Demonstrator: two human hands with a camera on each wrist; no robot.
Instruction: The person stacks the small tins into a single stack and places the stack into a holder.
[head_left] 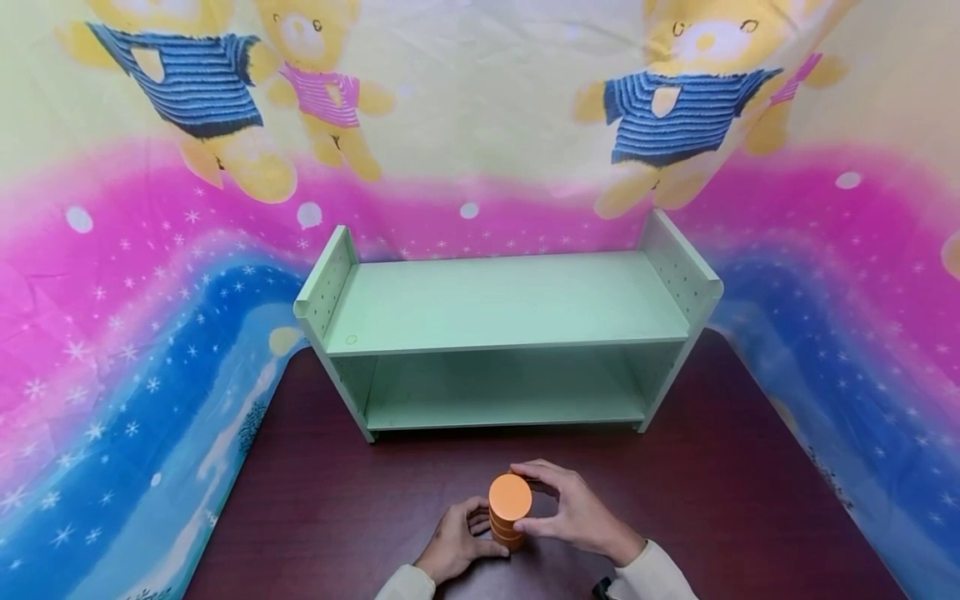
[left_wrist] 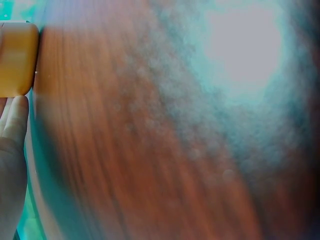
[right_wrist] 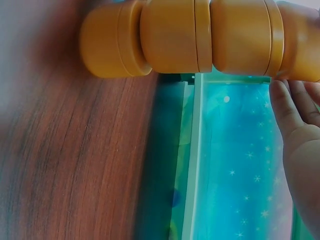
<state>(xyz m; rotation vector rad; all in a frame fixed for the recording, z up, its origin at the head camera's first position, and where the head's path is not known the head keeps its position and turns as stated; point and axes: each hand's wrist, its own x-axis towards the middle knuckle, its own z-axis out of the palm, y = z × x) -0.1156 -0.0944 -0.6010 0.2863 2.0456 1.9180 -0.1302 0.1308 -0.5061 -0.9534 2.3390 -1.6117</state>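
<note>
Several orange lidded jars stand in an upright stack near the front of the table; the top jar's round lid (head_left: 511, 497) faces up in the head view. My right hand (head_left: 581, 512) grips the top jar (right_wrist: 300, 42), fingers at the far side and thumb at the near side. My left hand (head_left: 457, 537) holds the lower part of the stack, its thumb in front by the bottom jar (right_wrist: 107, 42). The left wrist view shows an orange jar (left_wrist: 17, 60) at its left edge, with part of the left hand against it.
Behind the hands stands a pale green two-level shelf (head_left: 510, 304) with raised side panels. The dark reddish-brown table (head_left: 300, 508) spreads around the stack. A printed cloth (head_left: 465, 200) with bears and snowflakes hangs around the back and sides.
</note>
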